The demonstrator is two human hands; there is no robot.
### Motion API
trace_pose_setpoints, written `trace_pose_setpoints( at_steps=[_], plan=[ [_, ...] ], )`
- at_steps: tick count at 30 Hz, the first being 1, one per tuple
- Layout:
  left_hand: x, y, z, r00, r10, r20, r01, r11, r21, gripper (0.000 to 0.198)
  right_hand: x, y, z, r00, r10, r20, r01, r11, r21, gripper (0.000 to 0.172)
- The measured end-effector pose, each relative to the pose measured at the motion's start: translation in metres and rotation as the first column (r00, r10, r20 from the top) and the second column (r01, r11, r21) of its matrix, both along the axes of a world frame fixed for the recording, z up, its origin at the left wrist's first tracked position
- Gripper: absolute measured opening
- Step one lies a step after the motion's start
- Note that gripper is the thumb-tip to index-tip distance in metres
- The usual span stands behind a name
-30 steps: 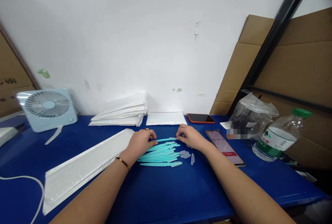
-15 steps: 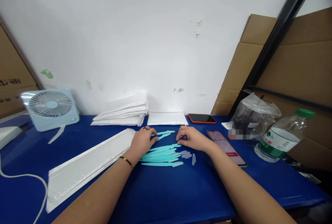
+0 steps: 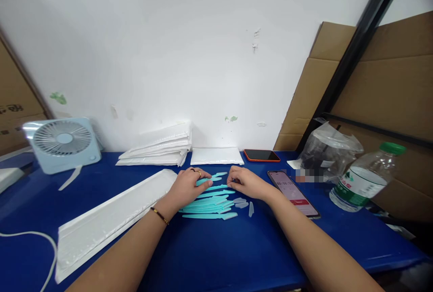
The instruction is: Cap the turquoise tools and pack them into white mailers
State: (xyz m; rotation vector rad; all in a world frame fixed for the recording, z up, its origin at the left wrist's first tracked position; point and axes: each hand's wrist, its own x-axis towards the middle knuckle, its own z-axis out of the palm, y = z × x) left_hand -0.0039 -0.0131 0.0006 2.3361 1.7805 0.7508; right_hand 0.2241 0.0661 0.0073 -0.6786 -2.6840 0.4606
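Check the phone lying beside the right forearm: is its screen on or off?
On. The phone shows a lit screen with a red button, unlike the dark orange-cased phone behind it.

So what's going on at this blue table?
A person has both bare hands on a pile of teal plastic sticks on the blue table: the left hand over its left end, the right hand at its upper right. A few clear caps lie just right of the pile. Whether either hand grips a stick is unclear.

Matt teal plastic sticks (image 3: 209, 204), glossy tabletop (image 3: 216, 251)
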Motion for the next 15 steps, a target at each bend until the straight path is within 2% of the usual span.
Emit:
trace_pose_setpoints(
  at_steps=[4,7,9,12,15],
  plan=[
    [0.004,-0.001,0.0,0.995,-0.065,-0.081,0.06,0.996,-0.062,0.02,0.004,0.001,0.004,0.998,-0.033,-0.044,0.032,0.999,-0.027,0.013],
    [0.001,0.002,-0.002,0.997,-0.025,-0.071,0.02,0.997,-0.068,0.021,0.013,0.001,0.011,0.996,-0.066,-0.058,0.061,0.995,-0.084,0.011],
    [-0.001,0.003,-0.003,0.999,0.004,-0.05,-0.007,0.998,-0.056,0.021,0.02,0.001,0.016,0.999,-0.041,-0.009,0.04,0.989,-0.144,0.012],
    [-0.003,0.003,-0.004,0.999,0.014,-0.039,-0.016,0.999,-0.052,0.021,0.025,-0.001,0.019,0.99,0.06,0.125,-0.031,0.975,-0.222,0.016],
    [-0.002,0.002,-0.003,1.0,0.021,-0.019,-0.022,0.998,-0.052,0.02,0.023,-0.004,0.015,0.97,0.104,0.219,-0.052,0.972,-0.228,0.016]
  ],
)
